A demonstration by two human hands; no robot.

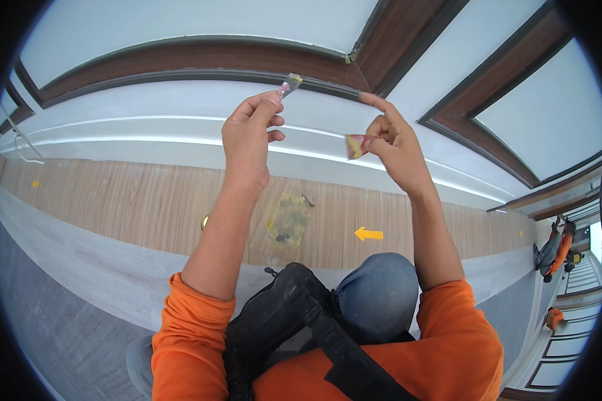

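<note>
My left hand point(249, 137) is raised before the white wall, closed in a pinch on a small clear plastic strip point(289, 85) with a yellowish tip and some pink on it. My right hand point(396, 144) is level with it, further right. Its thumb and curled fingers grip a small red-and-yellow flat piece point(356, 146), while the index finger stretches out toward the wall trim. What kind of piece it is, I cannot tell. Below and between my hands, a clear plastic sheet point(287, 224) smeared with yellow lies on the wood-look floor, with dark bits on it.
Dark brown wood trim point(180, 63) frames the wall panels ahead. A yellow arrow point(368, 233) marks the floor. A round yellowish thing point(205, 221) is partly behind my left forearm. A black bag point(281, 314) lies across my lap. Other people in orange point(560, 247) are at the far right.
</note>
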